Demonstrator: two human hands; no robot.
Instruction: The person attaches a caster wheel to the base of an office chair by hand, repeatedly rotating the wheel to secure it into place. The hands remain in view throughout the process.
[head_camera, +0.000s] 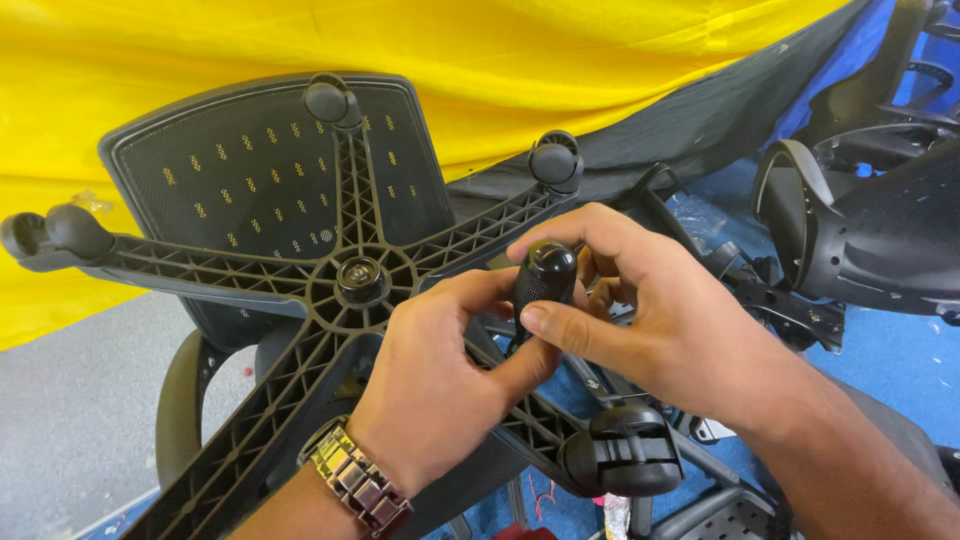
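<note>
Black caster wheel (544, 280) gripped by left hand (435, 385) and right hand (650, 310), above upturned star-shaped chair base (300, 290), yellow sheet (550, 60) behind.

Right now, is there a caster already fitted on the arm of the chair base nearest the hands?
Yes, a black caster sits at the end of the chair base arm just below both hands.

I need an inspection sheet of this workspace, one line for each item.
Surface: grey floor and blue mat.
Job's things: black caster wheel in both hands; upturned five-arm chair base, casters on four arm ends.
Clutter: mesh chair backrest, other chair parts.
Grippers: left hand and right hand grip the caster wheel; metal watch on left wrist.
Cables: nothing seen.
Surroundings: yellow sheet behind.
</note>
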